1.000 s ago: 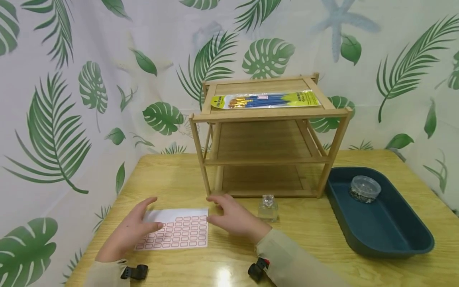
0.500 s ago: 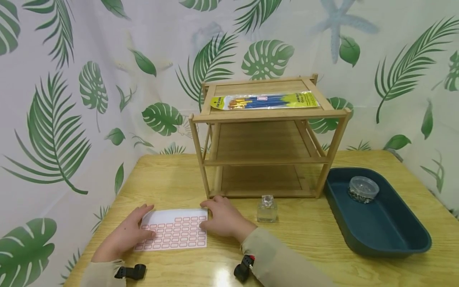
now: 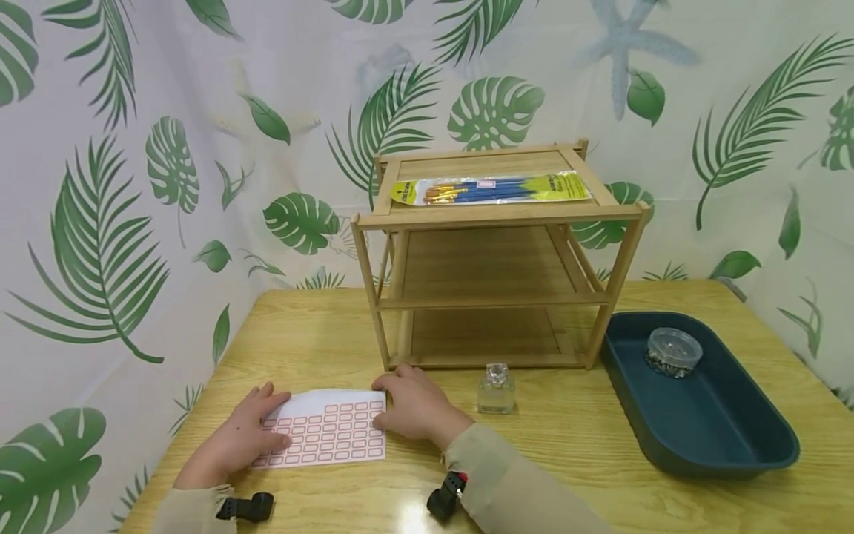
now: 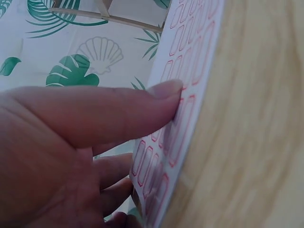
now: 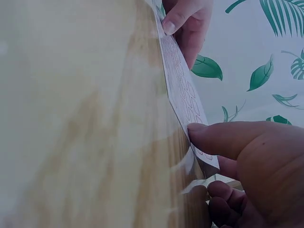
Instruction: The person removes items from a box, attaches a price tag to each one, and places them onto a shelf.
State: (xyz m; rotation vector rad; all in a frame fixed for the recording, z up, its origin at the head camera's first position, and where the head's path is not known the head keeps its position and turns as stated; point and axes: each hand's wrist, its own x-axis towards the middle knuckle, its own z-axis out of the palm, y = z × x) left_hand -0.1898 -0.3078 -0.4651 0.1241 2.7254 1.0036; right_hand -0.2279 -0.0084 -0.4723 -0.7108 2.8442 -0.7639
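A sheet of red-bordered labels is at the left part of the tabletop, nearer its left edge than its right, with a hand at each end. The left hand pinches the sheet's left end, thumb over the printed face and the other fingers behind it, between the sheet and the tabletop's left edge. The right hand grips the right end the same way, thumb on the labels, its forefinger by the far right corner of the sheet. The row of labels farthest away fills only the right end, beside a blank white area. Whether the sheet touches the tabletop between the hands I cannot tell.

Beige sleeves cover both arms, with a black wrist strap at each wrist.

A three-tier wooden rack stands toward the tabletop's far edge, right of the sheet. On its top shelf lies a packet of paintbrushes bearing a small red-bordered label. A square glass bottle stands upright just in front of the rack. Near the tabletop's right edge, a dark teal tray holds a round clear container in its far part. Leaf-printed cloth hangs behind the tabletop.
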